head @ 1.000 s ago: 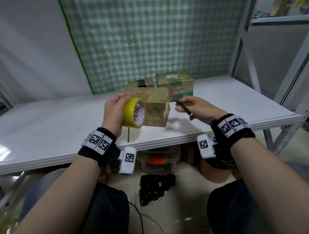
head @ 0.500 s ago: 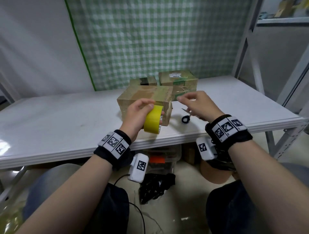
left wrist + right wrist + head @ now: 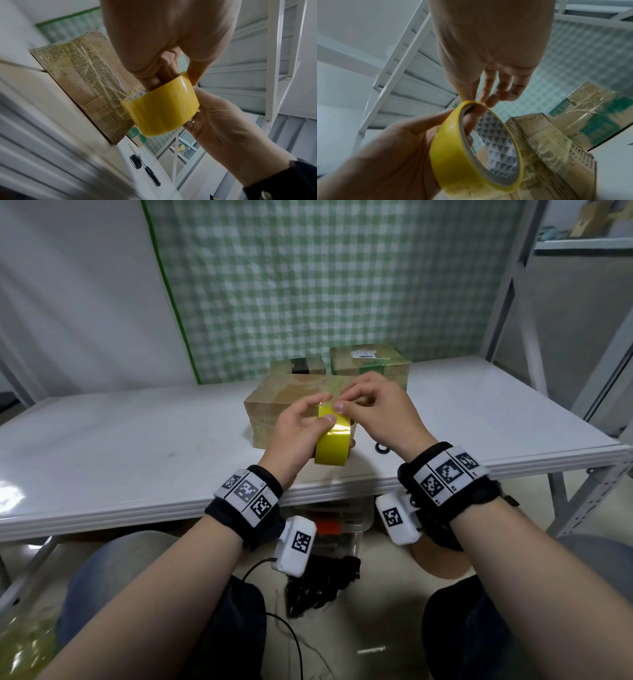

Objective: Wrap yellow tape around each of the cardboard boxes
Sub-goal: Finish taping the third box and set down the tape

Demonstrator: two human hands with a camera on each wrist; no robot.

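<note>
The glossy yellow roll of tape (image 3: pixel 333 440) has a grey inner core printed w/ small dark triangles and is held just in front of the nearest brown cardboard box (image 3: pixel 274 409), above the white table (image 3: pixel 137 446). The left hand (image 3: pixel 296 433) grips the roll, thumb on the outer face and fingers through the core. The right hand (image 3: pixel 380 412) pinches at the roll's top edge w/ thumb and forefinger, other fingers loosely spread; probably on the tape's loose end, but blur hides it.

The nearest box is wrapped in crinkled clear film. Behind it sit two more: a small box w/ a dark patch (image 3: pixel 297 366) and a green-printed cardboard box w/ a white label (image 3: pixel 370 361).

Left wrist view alone shows the black-handled scissors (image 3: pixel 145 167) in full, lying on the table right of the nearest box; head view shows only one handle loop. Right wrist view alone shows the core pattern (image 3: pixel 498 147) and the left fingers (image 3: pixel 469 121) inside it. Head view alone shows all three boxes together.
</note>
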